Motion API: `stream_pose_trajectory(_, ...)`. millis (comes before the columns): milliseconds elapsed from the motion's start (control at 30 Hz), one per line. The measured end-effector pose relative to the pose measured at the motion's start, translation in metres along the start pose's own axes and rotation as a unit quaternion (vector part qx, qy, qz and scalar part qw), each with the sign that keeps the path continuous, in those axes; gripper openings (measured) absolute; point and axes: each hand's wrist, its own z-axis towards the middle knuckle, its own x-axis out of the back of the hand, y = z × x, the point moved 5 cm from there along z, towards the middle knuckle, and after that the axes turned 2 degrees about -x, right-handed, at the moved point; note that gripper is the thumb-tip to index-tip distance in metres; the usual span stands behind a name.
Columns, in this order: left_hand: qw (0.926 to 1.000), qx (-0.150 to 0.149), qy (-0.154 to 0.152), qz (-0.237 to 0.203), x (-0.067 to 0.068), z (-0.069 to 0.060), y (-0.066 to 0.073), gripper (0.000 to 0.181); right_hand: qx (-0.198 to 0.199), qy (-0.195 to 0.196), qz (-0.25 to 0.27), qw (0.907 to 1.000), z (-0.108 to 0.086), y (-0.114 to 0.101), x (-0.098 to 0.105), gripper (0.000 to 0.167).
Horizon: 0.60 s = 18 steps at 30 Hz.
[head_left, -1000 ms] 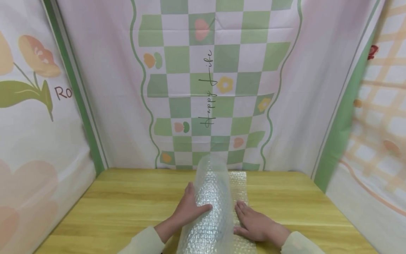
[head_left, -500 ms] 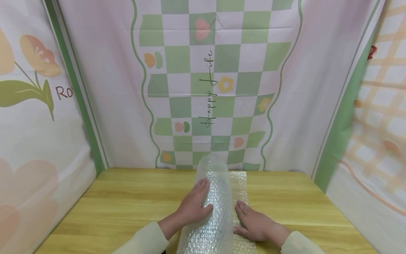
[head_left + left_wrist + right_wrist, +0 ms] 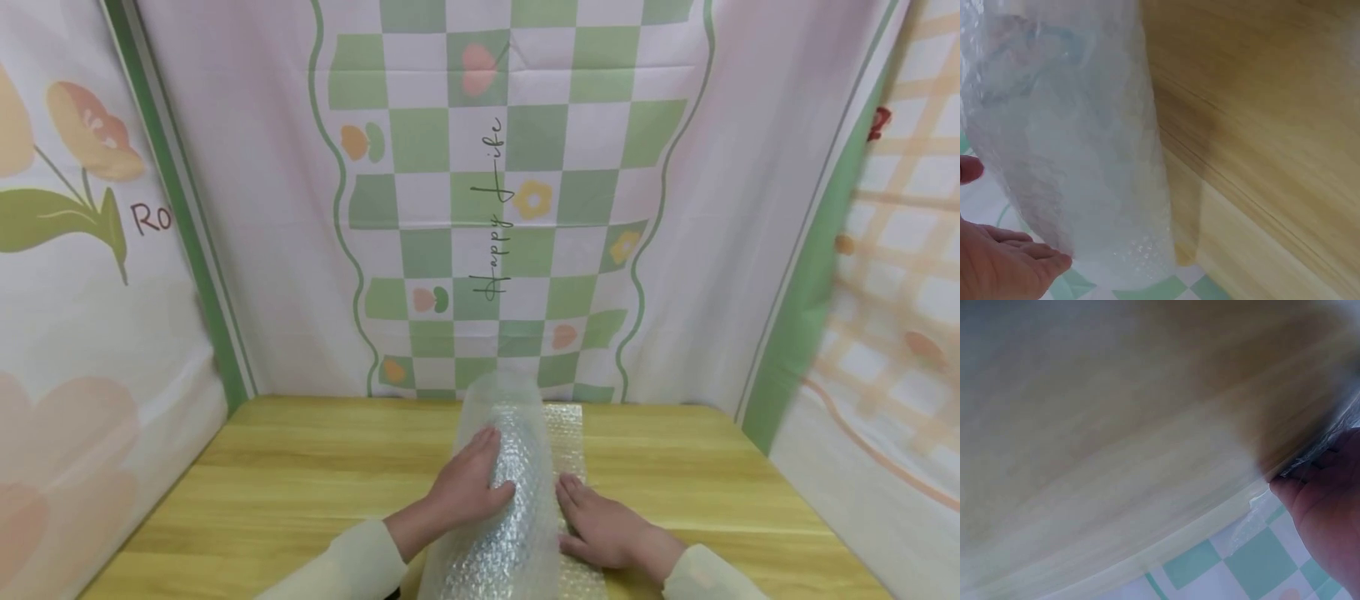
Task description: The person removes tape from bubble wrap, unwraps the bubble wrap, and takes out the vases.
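A thick roll of clear bubble wrap (image 3: 517, 467) lies lengthwise on the wooden table, pointing away from me. Its loose end (image 3: 567, 437) stretches flat along the right side of the roll. My left hand (image 3: 468, 483) rests on the roll's upper left side, fingers extended and thumb spread. The left wrist view has that hand (image 3: 1007, 265) against the bubble wrap (image 3: 1085, 144). Flat on the loose end, my right hand (image 3: 607, 529) presses with straight fingers. In the right wrist view the right hand (image 3: 1329, 506) shows at the right edge, with a bit of film beside it.
The wooden table (image 3: 322, 475) reaches back to a hanging cloth (image 3: 480, 200) with a green and white check. Printed cloths also hang at the left (image 3: 82, 333) and right (image 3: 892, 333).
My left hand has moved up and over the roll toward the right, and the roll has turned slightly rightward with it. My right hand has stayed nearly in place.
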Motion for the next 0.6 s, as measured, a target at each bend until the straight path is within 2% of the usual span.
stream_pose_trajectory(167,0.9991,0.025,0.004,0.035,-0.003,0.002,0.008,0.093,-0.005,-0.002,0.005,1.0000,0.001,0.001,0.000,0.079)
stream_pose_trajectory(400,0.9960,0.052,-0.011,0.071,-0.007,0.003,0.018,0.104,-0.008,0.000,0.008,0.9999,0.001,0.001,0.000,0.080)
stream_pose_trajectory(600,0.9951,0.053,-0.020,0.081,-0.012,0.001,0.018,0.118,-0.014,-0.007,0.016,0.9997,0.001,0.000,0.000,0.083)
